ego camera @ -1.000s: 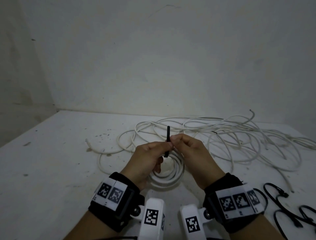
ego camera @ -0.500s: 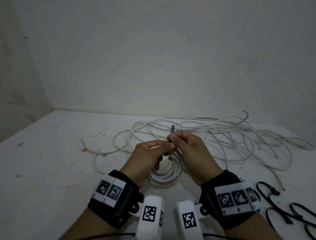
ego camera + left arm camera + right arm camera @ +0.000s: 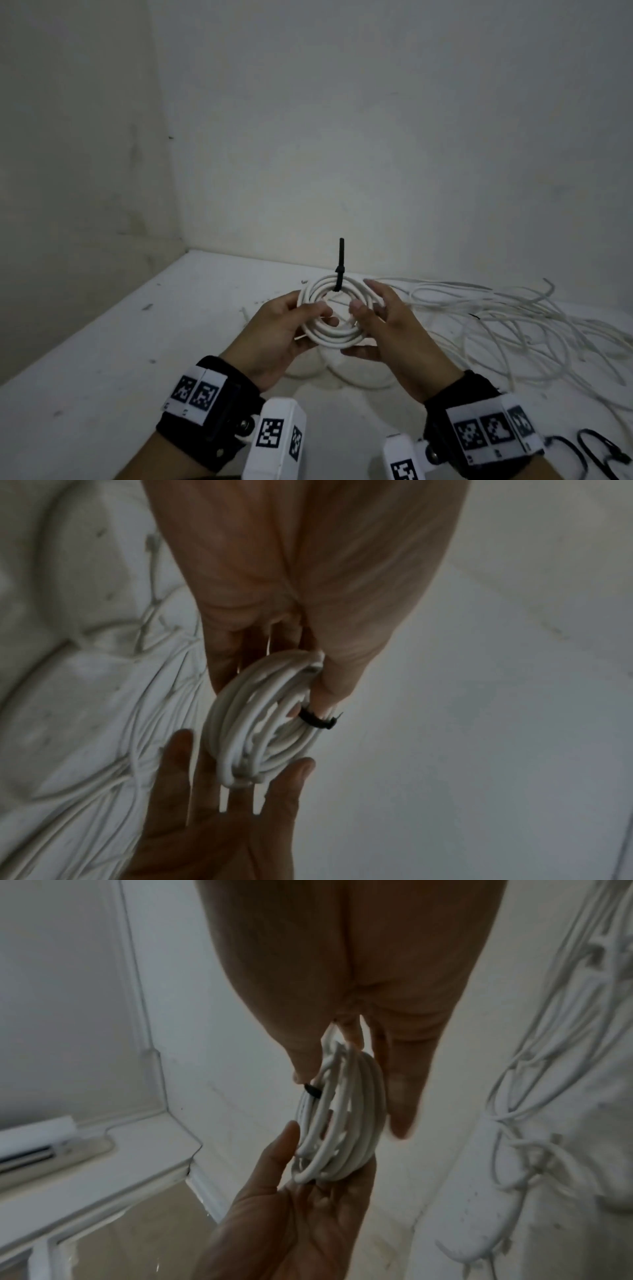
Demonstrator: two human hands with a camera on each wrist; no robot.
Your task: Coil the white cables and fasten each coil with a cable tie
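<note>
A white cable coil (image 3: 329,337) is held upright above the table, its face turned toward me. A black cable tie (image 3: 339,270) wraps its top, with the tail sticking straight up. My left hand (image 3: 308,308) grips the coil's left side, thumb in front and fingers behind. On the coil's right side my right hand (image 3: 364,298) holds it between thumb and long fingers. The left wrist view shows the coil (image 3: 246,723) edge-on with the tie (image 3: 316,719) beside my thumb. In the right wrist view the coil (image 3: 342,1115) and the tie (image 3: 312,1090) appear too.
A tangle of loose white cables (image 3: 496,315) spreads over the right half of the white table (image 3: 102,377). More black ties (image 3: 596,448) lie at the near right. Walls close in behind and at the left.
Both hands pinched the tie low over the table before. Now the coil is raised upright, and the hands have shifted to its two sides.
</note>
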